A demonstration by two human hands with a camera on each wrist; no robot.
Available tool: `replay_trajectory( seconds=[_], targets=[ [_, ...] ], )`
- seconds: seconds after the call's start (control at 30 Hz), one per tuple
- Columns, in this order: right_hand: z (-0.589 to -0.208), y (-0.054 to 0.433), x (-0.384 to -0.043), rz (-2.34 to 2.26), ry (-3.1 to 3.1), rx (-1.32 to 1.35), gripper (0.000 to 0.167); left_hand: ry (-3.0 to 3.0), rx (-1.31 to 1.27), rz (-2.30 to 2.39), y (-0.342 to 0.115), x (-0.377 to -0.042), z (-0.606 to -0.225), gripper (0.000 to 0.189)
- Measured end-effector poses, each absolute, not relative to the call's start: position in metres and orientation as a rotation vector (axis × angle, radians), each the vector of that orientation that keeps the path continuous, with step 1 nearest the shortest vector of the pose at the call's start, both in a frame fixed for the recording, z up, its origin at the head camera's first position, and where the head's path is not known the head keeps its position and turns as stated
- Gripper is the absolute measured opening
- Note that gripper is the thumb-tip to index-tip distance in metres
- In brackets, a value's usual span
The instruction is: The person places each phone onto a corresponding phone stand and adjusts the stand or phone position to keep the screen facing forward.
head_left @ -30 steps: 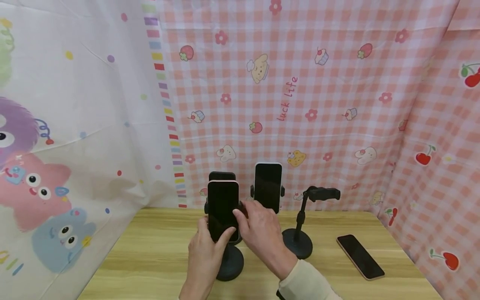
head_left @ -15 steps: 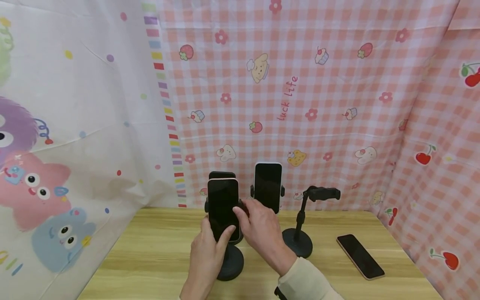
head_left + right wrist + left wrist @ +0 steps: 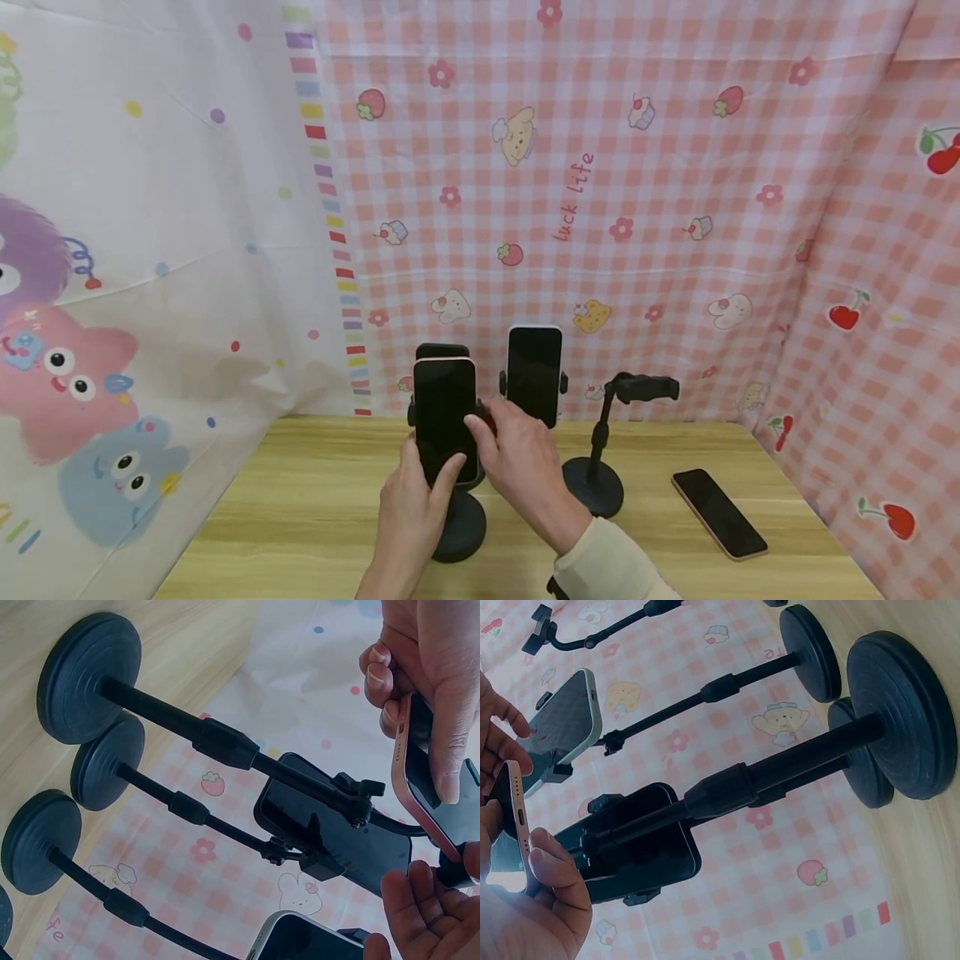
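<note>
My left hand (image 3: 411,510) holds a pink-edged smartphone (image 3: 444,408) upright by its lower part, thumb across the dark screen and fingers behind. Below it stands a black phone stand (image 3: 461,529) with a round base. At the phone's right edge is my right hand (image 3: 528,475). In the right wrist view, its thumb and fingers pinch a black piece of the stand's clamp (image 3: 453,874) beside the phone. The phone hides most of the clamp in the head view.
Directly behind, a dark phone (image 3: 442,350) sits in another stand. A white-edged phone (image 3: 535,375) is clamped in a stand to its right. Farther right are a stand with a bare clamp (image 3: 647,387) and a phone (image 3: 720,512) lying on the wooden table (image 3: 262,517).
The held smartphone's top edge sits very slightly higher than a second ago. Both hands keep almost the same place on the phone and clamp.
</note>
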State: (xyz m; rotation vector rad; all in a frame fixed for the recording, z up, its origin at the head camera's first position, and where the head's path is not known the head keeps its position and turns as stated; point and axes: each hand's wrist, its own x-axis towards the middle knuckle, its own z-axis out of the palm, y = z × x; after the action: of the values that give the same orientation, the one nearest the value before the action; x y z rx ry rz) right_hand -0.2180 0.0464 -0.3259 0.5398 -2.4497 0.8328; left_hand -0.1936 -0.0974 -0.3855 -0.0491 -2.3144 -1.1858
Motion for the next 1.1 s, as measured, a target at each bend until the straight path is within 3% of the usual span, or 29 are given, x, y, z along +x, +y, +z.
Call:
replay_trajectory(
  seconds=[1.1],
  targets=[
    [-0.329,0.054,-0.211,0.87,-2.471,0.541,0.029,-2.447,-0.042,-1.19,-0.107,-0.179,-0.394,0.047]
  ],
)
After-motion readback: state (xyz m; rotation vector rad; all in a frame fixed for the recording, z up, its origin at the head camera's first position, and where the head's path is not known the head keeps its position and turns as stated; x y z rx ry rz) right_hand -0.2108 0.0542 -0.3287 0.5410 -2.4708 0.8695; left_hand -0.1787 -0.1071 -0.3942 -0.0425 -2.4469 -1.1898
